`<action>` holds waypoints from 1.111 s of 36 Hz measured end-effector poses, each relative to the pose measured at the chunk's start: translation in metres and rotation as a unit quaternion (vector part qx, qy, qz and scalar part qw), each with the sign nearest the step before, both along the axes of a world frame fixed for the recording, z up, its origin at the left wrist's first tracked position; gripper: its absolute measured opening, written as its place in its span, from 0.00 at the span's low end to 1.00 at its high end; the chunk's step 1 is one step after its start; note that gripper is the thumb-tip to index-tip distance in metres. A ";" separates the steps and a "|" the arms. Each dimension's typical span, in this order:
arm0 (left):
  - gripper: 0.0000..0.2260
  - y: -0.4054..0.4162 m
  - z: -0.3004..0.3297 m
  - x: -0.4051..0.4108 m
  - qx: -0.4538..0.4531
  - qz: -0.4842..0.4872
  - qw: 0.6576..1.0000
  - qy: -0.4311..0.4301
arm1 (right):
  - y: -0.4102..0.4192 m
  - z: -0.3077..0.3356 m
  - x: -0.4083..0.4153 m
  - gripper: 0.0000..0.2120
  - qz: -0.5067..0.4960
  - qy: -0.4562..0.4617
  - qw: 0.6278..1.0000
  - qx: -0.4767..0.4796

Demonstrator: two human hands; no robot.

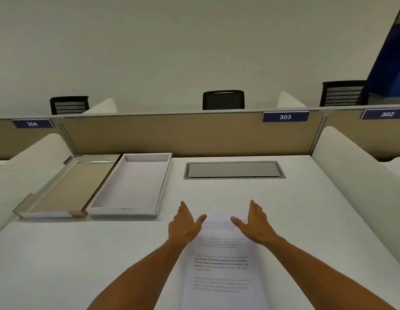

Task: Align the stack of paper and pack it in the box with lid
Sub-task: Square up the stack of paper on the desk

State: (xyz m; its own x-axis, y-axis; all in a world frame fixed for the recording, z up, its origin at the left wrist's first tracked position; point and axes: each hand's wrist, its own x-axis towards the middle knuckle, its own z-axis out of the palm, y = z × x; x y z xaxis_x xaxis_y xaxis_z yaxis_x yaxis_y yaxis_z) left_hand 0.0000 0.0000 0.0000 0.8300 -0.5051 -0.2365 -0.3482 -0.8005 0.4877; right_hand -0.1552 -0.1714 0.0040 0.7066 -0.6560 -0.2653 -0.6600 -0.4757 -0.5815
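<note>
White desk (306, 209), paper stack (221, 265) lengthwise away from viewer, hands (185, 224) (254, 222) spread, seemingly flanking it.

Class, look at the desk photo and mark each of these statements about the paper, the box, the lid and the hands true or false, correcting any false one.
1. The paper stack lies on the desk between the two hands. True.
2. The box already holds paper. False: it is empty.
3. The lid lies left of the box. True.
4. The left hand grips the lid. False: it is open beside the paper.
5. The right hand is a closed fist. False: its fingers are spread open.
</note>
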 end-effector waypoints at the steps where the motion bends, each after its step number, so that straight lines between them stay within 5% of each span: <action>1: 0.48 0.000 -0.003 -0.001 -0.009 0.013 1.000 0.016 | 0.003 -0.004 -0.003 0.52 -0.005 0.000 1.000 0.008; 8: 0.43 0.004 -0.019 -0.015 -0.020 0.049 0.994 0.092 | 0.030 -0.012 -0.014 0.33 -0.097 -0.022 0.989 0.112; 13: 0.34 0.003 -0.028 -0.026 -0.046 0.052 0.991 0.114 | 0.039 -0.023 -0.017 0.32 -0.163 -0.003 0.972 0.170; 22: 0.39 -0.018 -0.024 -0.034 -0.034 0.127 0.978 0.160 | 0.035 -0.029 -0.014 0.16 -0.174 0.038 0.973 0.148; 28: 0.42 -0.025 -0.025 -0.031 -0.021 0.161 0.969 0.187 | 0.029 -0.025 -0.006 0.15 -0.179 0.054 0.968 0.167; 40: 0.31 -0.021 -0.030 -0.004 -0.098 0.222 0.936 0.255 | 0.028 -0.030 -0.005 0.19 -0.170 0.078 0.971 0.147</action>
